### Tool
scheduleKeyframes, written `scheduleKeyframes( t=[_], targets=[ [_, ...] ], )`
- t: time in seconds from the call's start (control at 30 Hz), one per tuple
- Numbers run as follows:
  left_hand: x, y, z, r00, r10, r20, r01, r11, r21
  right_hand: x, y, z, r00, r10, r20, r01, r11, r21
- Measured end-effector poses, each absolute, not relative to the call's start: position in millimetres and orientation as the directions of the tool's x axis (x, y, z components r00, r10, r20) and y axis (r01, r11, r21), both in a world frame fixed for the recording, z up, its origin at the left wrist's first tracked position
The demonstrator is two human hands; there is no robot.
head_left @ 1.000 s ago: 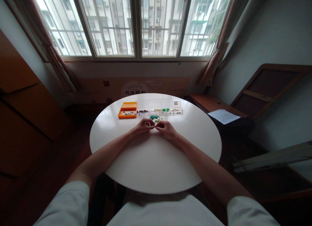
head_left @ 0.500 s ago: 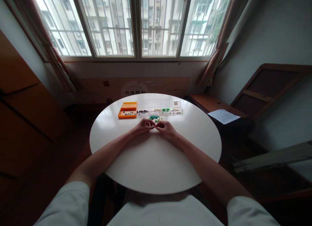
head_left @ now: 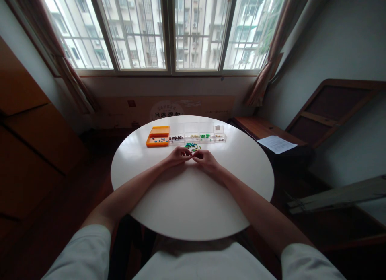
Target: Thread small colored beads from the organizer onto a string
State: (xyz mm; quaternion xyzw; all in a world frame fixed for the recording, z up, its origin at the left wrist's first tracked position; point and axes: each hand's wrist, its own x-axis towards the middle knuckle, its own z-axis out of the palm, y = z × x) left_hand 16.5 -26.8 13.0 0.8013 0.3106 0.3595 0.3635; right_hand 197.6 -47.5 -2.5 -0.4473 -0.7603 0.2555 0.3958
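My left hand (head_left: 180,155) and my right hand (head_left: 205,157) meet over the table, both closed in a pinch with fingertips together. Whatever sits between the fingertips is too small to make out. Just beyond them lies a loose pile of small green, blue and yellow pieces (head_left: 191,145), partly hidden by the fingers. Behind the pile stands a row of clear plastic boxes (head_left: 184,139) with dark, cream and green small pieces inside. An orange box (head_left: 157,143) with its lid raised stands at the left end, with several small blue pieces in it.
The round white table (head_left: 193,207) reaches up to my body. On the right, a sheet of printed paper (head_left: 277,144) lies on a low wooden surface (head_left: 265,127). A cardboard panel (head_left: 120,107) leans below the barred window.
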Motion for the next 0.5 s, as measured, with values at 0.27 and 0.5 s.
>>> scheduleKeyframes(
  t=[0.27, 0.5],
  targets=[
    [16.7, -24.2, 10.2, 0.540, 0.759, 0.364, 0.241, -0.554, 0.797, 197.9, -46.6, -4.2, -0.289, 0.879, 0.380, 0.481, 0.476, -0.736],
    [16.2, -25.5, 11.5, 0.547, 0.758, 0.357, 0.231, -0.546, 0.805, 197.2, -48.0, -2.1, -0.289, 0.879, 0.379, 0.487, 0.476, -0.733]
  ],
)
